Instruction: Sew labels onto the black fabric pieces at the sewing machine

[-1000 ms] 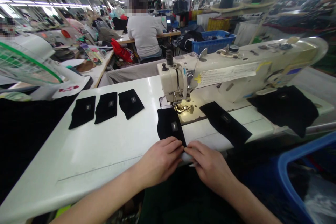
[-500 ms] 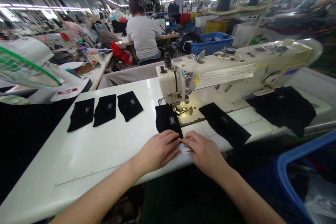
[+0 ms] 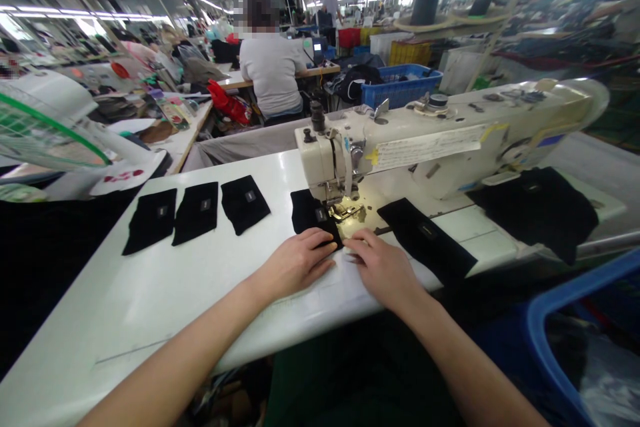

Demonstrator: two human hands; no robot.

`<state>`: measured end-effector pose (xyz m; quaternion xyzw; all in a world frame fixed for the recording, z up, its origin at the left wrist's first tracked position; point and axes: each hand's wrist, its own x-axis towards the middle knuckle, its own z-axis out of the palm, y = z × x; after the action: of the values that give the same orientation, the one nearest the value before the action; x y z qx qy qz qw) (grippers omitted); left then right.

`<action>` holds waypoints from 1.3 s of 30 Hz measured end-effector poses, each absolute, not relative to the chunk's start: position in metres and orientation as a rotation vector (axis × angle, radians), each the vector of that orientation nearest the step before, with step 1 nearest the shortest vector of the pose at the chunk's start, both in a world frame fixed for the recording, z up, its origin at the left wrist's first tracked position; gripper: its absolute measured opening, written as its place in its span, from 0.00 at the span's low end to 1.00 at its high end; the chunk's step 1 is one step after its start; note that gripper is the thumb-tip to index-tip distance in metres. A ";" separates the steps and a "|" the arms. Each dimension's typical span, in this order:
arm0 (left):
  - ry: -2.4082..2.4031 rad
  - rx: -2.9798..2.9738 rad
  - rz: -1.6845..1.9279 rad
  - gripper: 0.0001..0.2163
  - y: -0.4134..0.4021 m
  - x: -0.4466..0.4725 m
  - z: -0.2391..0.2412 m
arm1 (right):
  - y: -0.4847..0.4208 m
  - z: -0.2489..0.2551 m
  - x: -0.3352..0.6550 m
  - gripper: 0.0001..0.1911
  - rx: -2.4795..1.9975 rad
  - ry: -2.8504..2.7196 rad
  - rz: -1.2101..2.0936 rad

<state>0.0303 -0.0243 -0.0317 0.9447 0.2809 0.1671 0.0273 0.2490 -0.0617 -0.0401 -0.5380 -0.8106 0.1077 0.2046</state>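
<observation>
A black fabric piece point(image 3: 305, 210) with a small grey label lies at the needle end of the sewing machine point(image 3: 320, 160), its right edge beside the presser foot point(image 3: 345, 211). My left hand point(image 3: 297, 260) rests on its near end, fingers closed together and pressing the cloth. The thumb and forefinger of my right hand point(image 3: 385, 270) are pinched at its near right corner. A small pale thing shows under the right fingers, too blurred to name. Right of that hand lies another labelled black piece point(image 3: 425, 233).
Three labelled black pieces point(image 3: 200, 212) lie in a row on the white table point(image 3: 165, 300). Black cloth point(image 3: 540, 210) lies at the machine's right end. A blue basket point(image 3: 537, 320) stands at lower right, a green-rimmed fan point(image 3: 60, 127) at left. Another person point(image 3: 273, 70) sits beyond.
Both hands have moved forward, pushing the black fabric piece slightly farther toward the presser foot. The pale pointed thing under my right fingers now shows less. The view has shifted slightly.
</observation>
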 end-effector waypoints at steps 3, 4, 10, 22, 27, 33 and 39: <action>0.879 2.918 0.516 0.14 -0.016 0.028 -0.033 | -0.066 -0.032 0.261 0.13 -1.753 -2.049 0.177; 0.879 2.918 0.513 0.14 -0.013 0.027 -0.033 | -0.067 -0.030 0.267 0.12 -1.853 -1.980 0.135; 0.900 2.902 0.567 0.14 0.004 0.025 -0.036 | -0.067 -0.024 0.303 0.14 -2.313 -1.854 0.040; 0.993 2.879 0.492 0.15 0.033 0.020 -0.033 | -0.068 -0.030 0.325 0.12 -2.113 -1.696 -0.089; 1.023 2.888 0.500 0.15 0.038 0.021 -0.032 | -0.070 -0.022 0.333 0.12 -2.137 -1.587 -0.086; 1.053 2.894 0.517 0.16 0.039 0.020 -0.035 | -0.080 -0.012 0.333 0.15 -2.083 -1.381 -0.010; 1.068 2.890 0.537 0.17 0.038 0.019 -0.038 | -0.087 -0.007 0.323 0.17 -1.778 -1.206 0.412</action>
<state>0.0190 0.0382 -0.0377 0.9240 0.3415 0.1717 0.0071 0.3232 -0.0869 -0.0068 -0.7220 -0.4897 0.1675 0.4592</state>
